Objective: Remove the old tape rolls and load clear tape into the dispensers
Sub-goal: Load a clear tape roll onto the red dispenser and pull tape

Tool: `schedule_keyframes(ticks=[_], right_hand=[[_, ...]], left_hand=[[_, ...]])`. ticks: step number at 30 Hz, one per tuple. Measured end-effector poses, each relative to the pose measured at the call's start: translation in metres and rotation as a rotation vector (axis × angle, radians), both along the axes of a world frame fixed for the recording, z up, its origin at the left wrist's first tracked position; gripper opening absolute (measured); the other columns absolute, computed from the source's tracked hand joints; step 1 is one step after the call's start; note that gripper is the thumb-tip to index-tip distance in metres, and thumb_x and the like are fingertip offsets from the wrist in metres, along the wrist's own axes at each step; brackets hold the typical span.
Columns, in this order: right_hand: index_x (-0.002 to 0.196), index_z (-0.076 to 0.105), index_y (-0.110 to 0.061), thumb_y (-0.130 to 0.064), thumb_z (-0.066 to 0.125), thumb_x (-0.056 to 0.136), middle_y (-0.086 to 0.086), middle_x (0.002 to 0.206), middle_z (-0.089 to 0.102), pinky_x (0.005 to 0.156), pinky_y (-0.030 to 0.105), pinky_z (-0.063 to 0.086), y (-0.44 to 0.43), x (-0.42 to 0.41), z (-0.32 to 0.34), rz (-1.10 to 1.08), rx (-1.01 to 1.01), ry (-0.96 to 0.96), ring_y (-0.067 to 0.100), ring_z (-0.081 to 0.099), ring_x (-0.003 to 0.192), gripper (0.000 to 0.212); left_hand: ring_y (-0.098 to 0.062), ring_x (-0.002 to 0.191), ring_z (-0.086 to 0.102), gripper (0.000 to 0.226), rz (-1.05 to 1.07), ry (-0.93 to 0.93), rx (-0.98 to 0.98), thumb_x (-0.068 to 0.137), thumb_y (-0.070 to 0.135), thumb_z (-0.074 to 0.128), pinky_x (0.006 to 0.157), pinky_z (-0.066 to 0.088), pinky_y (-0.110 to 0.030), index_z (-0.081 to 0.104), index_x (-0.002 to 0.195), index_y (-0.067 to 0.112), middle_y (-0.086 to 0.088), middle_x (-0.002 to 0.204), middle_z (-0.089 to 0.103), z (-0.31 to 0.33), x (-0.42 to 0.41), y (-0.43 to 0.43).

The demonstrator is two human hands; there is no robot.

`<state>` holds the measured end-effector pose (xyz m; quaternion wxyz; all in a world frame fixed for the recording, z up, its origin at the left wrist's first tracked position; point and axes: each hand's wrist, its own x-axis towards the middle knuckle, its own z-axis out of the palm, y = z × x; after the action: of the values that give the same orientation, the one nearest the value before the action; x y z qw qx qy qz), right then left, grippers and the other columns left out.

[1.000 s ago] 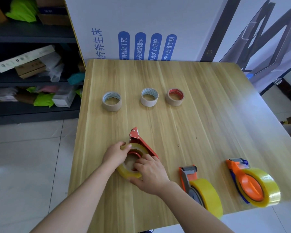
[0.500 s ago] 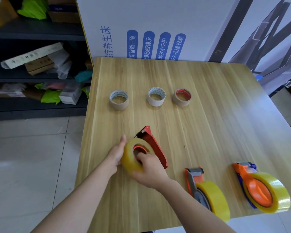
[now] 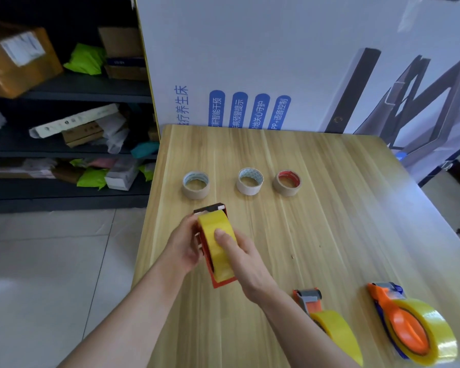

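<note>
My left hand (image 3: 182,244) holds the red dispenser (image 3: 221,283). My right hand (image 3: 246,258) grips its yellow tape roll (image 3: 215,224), thumb on top. I judge a skewed pull could wedge the roll or twist the dispenser loose.

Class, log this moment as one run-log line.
step: old roll removal; left hand: holds red dispenser; right hand: grips yellow roll; waiting: two loaded dispensers, three spare rolls

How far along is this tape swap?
Nothing finished: all three dispensers carry yellow rolls. In hand: left hand grips the red dispenser, right hand grips its yellow roll. Left: the grey dispenser, the orange dispenser, and loading three spare rolls at the back.
</note>
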<state>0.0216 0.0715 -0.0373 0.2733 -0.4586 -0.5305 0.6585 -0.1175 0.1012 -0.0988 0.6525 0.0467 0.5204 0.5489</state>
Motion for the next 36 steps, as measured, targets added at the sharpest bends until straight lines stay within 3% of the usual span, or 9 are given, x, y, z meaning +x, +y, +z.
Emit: schedule_keyframes(ticks=[4, 8, 11, 14, 17, 22, 28, 32, 36], right_hand=[[0.095, 0.062, -0.008, -0.032, 0.049, 0.099, -0.002, 0.073, 0.063, 0.061, 0.017, 0.047, 0.002, -0.002, 0.015, -0.004, 0.032, 0.019, 0.005, 0.060, 0.065, 0.028], [0.107, 0.062, 0.001, -0.026, 0.048, 0.088, 0.012, 0.082, 0.073, 0.073, 0.035, 0.052, 0.005, -0.005, 0.029, -0.008, -0.002, 0.080, 0.018, 0.068, 0.075, 0.036], [0.105, 0.060, 0.002, -0.024, 0.048, 0.077, 0.014, 0.076, 0.071, 0.071, 0.039, 0.051, 0.007, -0.009, 0.037, -0.017, -0.015, 0.119, 0.023, 0.066, 0.069, 0.041], [0.099, 0.062, 0.003, -0.038, 0.058, 0.086, 0.014, 0.068, 0.067, 0.063, 0.034, 0.050, 0.005, -0.014, 0.043, -0.099, 0.009, 0.107, 0.020, 0.062, 0.057, 0.043], [0.097, 0.064, 0.002, -0.045, 0.062, 0.090, 0.014, 0.067, 0.068, 0.059, 0.032, 0.051, 0.005, -0.016, 0.047, -0.136, 0.048, 0.103, 0.018, 0.062, 0.054, 0.049], [0.108, 0.065, -0.006, -0.022, 0.059, 0.081, 0.013, 0.085, 0.075, 0.072, 0.035, 0.052, 0.004, -0.017, 0.060, 0.025, 0.074, 0.143, 0.021, 0.068, 0.073, 0.032], [0.105, 0.063, -0.006, -0.039, 0.055, 0.090, 0.007, 0.072, 0.069, 0.071, 0.037, 0.050, 0.000, -0.023, 0.073, -0.033, 0.120, 0.146, 0.018, 0.063, 0.065, 0.037], [0.104, 0.063, -0.006, -0.036, 0.053, 0.097, 0.005, 0.072, 0.069, 0.071, 0.035, 0.052, -0.001, -0.025, 0.080, -0.046, 0.178, 0.169, 0.017, 0.064, 0.067, 0.032], [0.108, 0.064, -0.011, -0.034, 0.051, 0.098, 0.004, 0.075, 0.070, 0.073, 0.033, 0.053, 0.000, -0.023, 0.086, -0.049, 0.201, 0.171, 0.017, 0.065, 0.071, 0.029]], left_hand=[[-0.020, 0.091, 0.064, 0.017, 0.090, 0.043, 0.326, 0.098, 0.026, 0.049, 0.087, 0.048, -0.042, 0.061, 0.109, 0.025, -0.004, 0.102, 0.069, 0.040, -0.008, 0.004], [-0.014, 0.085, 0.064, 0.020, 0.017, 0.233, 0.526, 0.098, 0.022, 0.046, 0.073, 0.047, -0.029, 0.062, 0.109, 0.026, 0.001, 0.101, 0.069, 0.074, -0.014, 0.000], [-0.013, 0.082, 0.062, 0.027, -0.009, 0.318, 0.565, 0.097, 0.016, 0.047, 0.068, 0.049, -0.023, 0.059, 0.119, 0.028, 0.002, 0.099, 0.068, 0.091, -0.017, -0.003], [-0.008, 0.079, 0.061, 0.038, -0.039, 0.494, 0.585, 0.100, 0.013, 0.045, 0.068, 0.049, -0.021, 0.050, 0.132, 0.033, 0.005, 0.098, 0.067, 0.103, -0.020, -0.005], [-0.010, 0.085, 0.061, 0.035, -0.062, 0.589, 0.588, 0.100, 0.012, 0.045, 0.072, 0.049, -0.025, 0.054, 0.127, 0.031, -0.004, 0.111, 0.064, 0.113, -0.021, -0.008], [-0.018, 0.090, 0.059, 0.028, 0.020, 0.576, 0.524, 0.102, 0.014, 0.041, 0.071, 0.052, -0.033, 0.060, 0.120, 0.023, -0.008, 0.108, 0.065, 0.127, -0.027, -0.009], [-0.016, 0.097, 0.058, 0.029, -0.044, 0.651, 0.608, 0.100, 0.012, 0.045, 0.085, 0.051, -0.038, 0.062, 0.116, 0.029, -0.006, 0.115, 0.063, 0.146, -0.031, -0.015], [0.012, 0.121, 0.038, 0.017, -0.062, 1.121, 0.741, 0.090, 0.025, 0.061, 0.104, 0.036, -0.017, 0.069, 0.103, 0.032, 0.009, 0.138, 0.038, 0.149, -0.032, -0.024], [0.000, 0.139, 0.021, 0.019, -0.156, 1.362, 0.791, 0.074, 0.043, 0.067, 0.113, 0.020, -0.026, 0.076, 0.085, 0.029, 0.013, 0.145, 0.037, 0.152, -0.039, -0.032]])
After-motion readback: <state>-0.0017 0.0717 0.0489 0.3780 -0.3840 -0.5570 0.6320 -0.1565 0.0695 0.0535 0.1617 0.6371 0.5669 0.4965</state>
